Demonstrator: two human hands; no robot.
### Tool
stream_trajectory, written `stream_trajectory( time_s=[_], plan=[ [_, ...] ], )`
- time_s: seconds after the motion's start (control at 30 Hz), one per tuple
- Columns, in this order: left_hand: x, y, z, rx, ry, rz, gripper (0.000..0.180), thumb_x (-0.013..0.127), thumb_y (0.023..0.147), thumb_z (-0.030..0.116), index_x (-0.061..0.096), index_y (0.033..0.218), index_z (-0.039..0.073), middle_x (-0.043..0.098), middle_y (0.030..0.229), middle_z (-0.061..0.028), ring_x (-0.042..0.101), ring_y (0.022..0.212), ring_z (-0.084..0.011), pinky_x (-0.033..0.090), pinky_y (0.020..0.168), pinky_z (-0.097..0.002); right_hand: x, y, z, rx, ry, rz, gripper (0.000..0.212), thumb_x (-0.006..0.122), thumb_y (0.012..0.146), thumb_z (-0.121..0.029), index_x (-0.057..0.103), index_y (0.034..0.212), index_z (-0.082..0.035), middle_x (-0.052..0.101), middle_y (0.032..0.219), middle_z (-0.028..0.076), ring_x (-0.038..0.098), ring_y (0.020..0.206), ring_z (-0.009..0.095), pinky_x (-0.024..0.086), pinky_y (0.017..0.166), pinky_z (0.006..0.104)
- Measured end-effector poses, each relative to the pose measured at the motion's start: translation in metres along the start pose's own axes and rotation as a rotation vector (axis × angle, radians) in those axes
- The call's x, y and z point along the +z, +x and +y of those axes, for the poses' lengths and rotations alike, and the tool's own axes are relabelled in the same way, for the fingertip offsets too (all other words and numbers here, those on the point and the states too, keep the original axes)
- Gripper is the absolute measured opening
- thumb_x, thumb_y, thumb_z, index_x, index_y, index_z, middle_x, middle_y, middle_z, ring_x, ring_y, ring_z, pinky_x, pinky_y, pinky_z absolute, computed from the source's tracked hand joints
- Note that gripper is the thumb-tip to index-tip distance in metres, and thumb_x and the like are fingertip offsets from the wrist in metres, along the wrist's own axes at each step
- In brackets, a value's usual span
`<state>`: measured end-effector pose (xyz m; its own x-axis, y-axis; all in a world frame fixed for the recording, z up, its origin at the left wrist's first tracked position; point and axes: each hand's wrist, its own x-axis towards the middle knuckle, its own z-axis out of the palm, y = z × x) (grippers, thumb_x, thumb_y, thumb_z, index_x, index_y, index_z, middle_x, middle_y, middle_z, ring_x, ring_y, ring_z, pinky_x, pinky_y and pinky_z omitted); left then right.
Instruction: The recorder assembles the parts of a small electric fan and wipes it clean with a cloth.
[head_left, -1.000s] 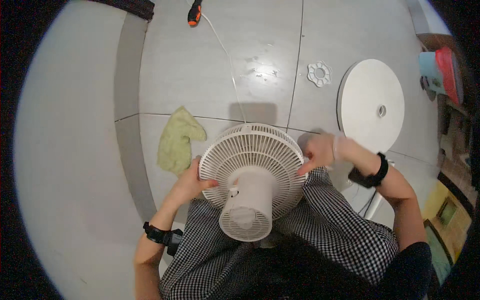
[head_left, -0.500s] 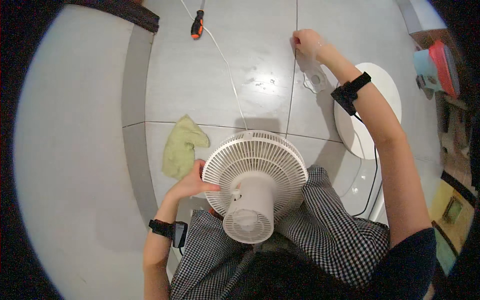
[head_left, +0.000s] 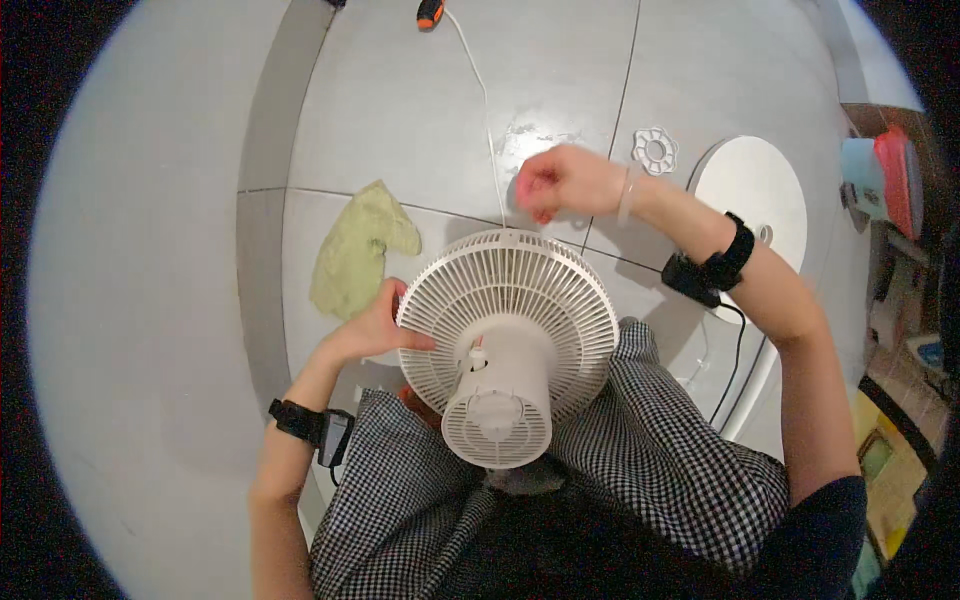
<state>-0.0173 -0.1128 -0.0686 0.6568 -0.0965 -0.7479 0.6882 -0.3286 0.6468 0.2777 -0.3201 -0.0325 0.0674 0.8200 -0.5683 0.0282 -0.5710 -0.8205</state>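
Right hand drawn back from the far tiles toward the fan

Left hand clamps the fan's left rim. Right fingers curl near its top; whether they grip anything, I cannot tell. The fan sits between checked trouser legs.

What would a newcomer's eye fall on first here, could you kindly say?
Probably the slatted white fan head in the lower middle, its left edge held by the left hand. Next might come the right hand, curled near the fan head's far edge. A round white disc lies to the right, a pale green cloth to the left.
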Motion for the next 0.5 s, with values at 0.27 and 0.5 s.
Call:
stream_trajectory(
  time_s=[0.27,0.5],
  plan=[
    [0.001,0.001,-0.005,-0.005,-0.047,-0.019,0.077,0.089,0.062,0.029,0.039,0.113,0.000,0.057,0.099,-0.0106,0.056,0.093,-0.0184,0.047,0.083,-0.0306,0.017,0.023,0.020,0.053,0.023,-0.149,0.008,0.061,0.087,-0.008,0.064,0.085,-0.001,0.060,0.072,0.001,0.058,0.067,0.008,0.049,0.063,0.0236],
    [0.001,-0.001,-0.006,0.002,-0.050,-0.017,0.080,0.089,0.062,0.030,0.039,0.115,-0.002,0.059,0.105,-0.0143,0.057,0.098,-0.0215,0.047,0.086,-0.0325,0.016,0.040,0.031,0.130,0.043,-0.229,0.009,0.062,0.087,-0.010,0.067,0.089,-0.002,0.064,0.078,0.002,0.058,0.069,0.008,0.049,0.065,0.0239]
  ],
)
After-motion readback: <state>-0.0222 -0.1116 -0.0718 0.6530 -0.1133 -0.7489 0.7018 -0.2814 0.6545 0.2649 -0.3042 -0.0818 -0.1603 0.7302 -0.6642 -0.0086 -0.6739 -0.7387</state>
